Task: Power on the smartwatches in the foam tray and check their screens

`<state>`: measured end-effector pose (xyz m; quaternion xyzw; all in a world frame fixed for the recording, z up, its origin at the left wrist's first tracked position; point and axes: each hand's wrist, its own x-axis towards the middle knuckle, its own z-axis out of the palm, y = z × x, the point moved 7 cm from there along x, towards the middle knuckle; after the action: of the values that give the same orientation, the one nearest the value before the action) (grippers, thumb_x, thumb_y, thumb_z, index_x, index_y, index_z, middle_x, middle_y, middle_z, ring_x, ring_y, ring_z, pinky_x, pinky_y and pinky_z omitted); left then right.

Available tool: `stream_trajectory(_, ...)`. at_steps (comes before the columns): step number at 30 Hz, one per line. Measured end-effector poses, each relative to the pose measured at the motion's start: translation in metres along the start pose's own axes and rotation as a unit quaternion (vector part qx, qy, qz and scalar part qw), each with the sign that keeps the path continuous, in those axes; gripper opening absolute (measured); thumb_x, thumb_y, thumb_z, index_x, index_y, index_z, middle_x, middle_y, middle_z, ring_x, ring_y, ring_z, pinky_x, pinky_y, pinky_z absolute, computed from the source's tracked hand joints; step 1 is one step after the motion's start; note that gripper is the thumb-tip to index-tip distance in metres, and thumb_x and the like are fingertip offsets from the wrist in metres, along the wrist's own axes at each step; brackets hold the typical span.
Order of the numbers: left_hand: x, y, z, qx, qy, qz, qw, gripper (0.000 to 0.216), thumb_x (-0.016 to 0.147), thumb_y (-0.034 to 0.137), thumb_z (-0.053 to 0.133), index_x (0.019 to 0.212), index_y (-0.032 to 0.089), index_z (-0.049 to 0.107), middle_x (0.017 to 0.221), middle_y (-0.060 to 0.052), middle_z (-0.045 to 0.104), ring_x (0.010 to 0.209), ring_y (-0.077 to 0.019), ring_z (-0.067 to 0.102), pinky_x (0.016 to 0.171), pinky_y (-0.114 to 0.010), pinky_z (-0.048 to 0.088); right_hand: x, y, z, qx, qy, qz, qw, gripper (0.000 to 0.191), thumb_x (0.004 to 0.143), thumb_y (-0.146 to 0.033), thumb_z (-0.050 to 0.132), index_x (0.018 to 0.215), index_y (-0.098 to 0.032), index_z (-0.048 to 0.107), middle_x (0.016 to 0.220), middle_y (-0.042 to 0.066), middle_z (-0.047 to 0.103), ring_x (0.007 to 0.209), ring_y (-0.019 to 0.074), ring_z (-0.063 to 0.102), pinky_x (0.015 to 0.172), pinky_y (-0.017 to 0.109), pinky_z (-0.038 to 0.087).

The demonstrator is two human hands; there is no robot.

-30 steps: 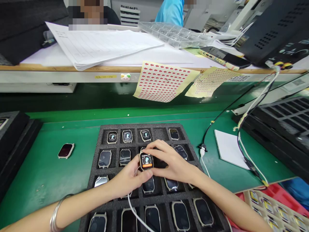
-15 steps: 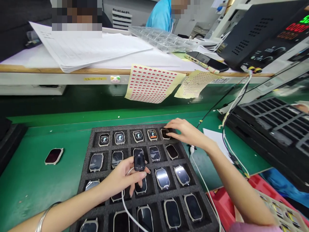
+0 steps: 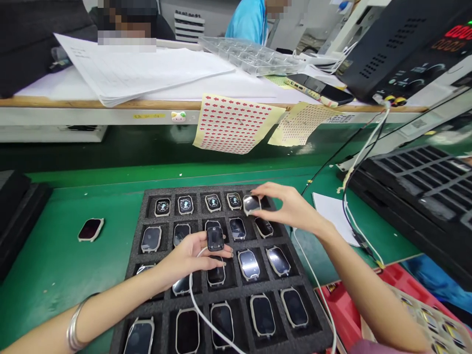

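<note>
A black foam tray [image 3: 137, 275] holds several smartwatches in square compartments. With thumb and fingers, my right hand [image 3: 291, 209] pinches a smartwatch [image 3: 252, 204] by its edges, raised and tilted above the far right corner compartment. My left hand [image 3: 199, 253], palm up over the middle of the tray, holds a small black rounded-square device [image 3: 215, 239] on its fingers. A white cable [image 3: 195, 300] runs from that hand toward me. In the far row, several watches such as this lit watch [image 3: 213, 202] show dials; most other screens are dark.
One loose watch [image 3: 91, 229] lies on the green table [image 3: 66, 290] at left. Black trays [image 3: 409, 196] and a red bin [image 3: 342, 309] stand at right. The shelf [image 3: 155, 115] ahead carries papers, a phone [image 3: 320, 90] and a power supply [image 3: 394, 54]. Two people sit beyond.
My right hand has lifted the watch out of the far right compartment and tilted it toward me. My left hand has risen slightly with the black device, its fingers straighter. The view has shifted a little.
</note>
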<state>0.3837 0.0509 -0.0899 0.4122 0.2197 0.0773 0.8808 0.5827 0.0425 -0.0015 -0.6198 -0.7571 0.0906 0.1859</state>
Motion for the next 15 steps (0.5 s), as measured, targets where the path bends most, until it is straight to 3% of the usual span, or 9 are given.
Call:
stream_trajectory(3,0.001,0.001,0.002,-0.001,-0.01,0.012,1.0,0.043,0.069,0.009,0.075,0.108,0.013,0.06,0.113,-0.015,0.065,0.107,-0.0281,0.061,0.095,-0.043,0.045,-0.008,-0.052,0.011,0.142,0.017,-0.073,0.987,0.039,0.083,-0.03,0.069,0.118,-0.015,0.058,0.107,0.009,0.062,0.096,0.0215,0.06,0.084,0.031,0.05)
stream_trajectory(6,0.001,0.003,0.002,0.005,-0.014,0.03,0.999,0.044,0.067,0.01,0.078,0.107,0.015,0.06,0.109,-0.011,0.067,0.104,-0.025,0.062,0.096,-0.04,0.044,-0.012,-0.084,0.034,0.157,0.03,-0.124,0.979,0.038,0.087,-0.028,0.064,0.121,-0.014,0.054,0.108,0.012,0.059,0.096,0.0222,0.059,0.082,0.035,0.051)
stream_trajectory(10,0.001,0.003,0.0,0.036,-0.005,0.054,0.998,0.036,0.072,0.018,0.076,0.104,0.014,0.061,0.103,-0.007,0.067,0.099,-0.0217,0.061,0.095,-0.039,0.045,-0.01,-0.091,0.058,0.069,-0.001,-0.137,0.988,0.036,0.09,-0.025,0.059,0.122,-0.012,0.052,0.11,0.016,0.056,0.099,0.0265,0.056,0.081,0.041,0.052)
stream_trajectory(15,0.003,-0.004,-0.004,0.045,0.052,0.059,0.996,0.036,0.077,0.036,0.071,0.103,0.013,0.061,0.087,-0.004,0.064,0.081,-0.0184,0.063,0.073,-0.037,0.057,-0.005,-0.097,0.058,0.025,-0.059,-0.13,0.989,0.037,0.086,-0.02,0.062,0.12,-0.01,0.054,0.111,0.017,0.054,0.1,0.0286,0.056,0.081,0.043,0.053)
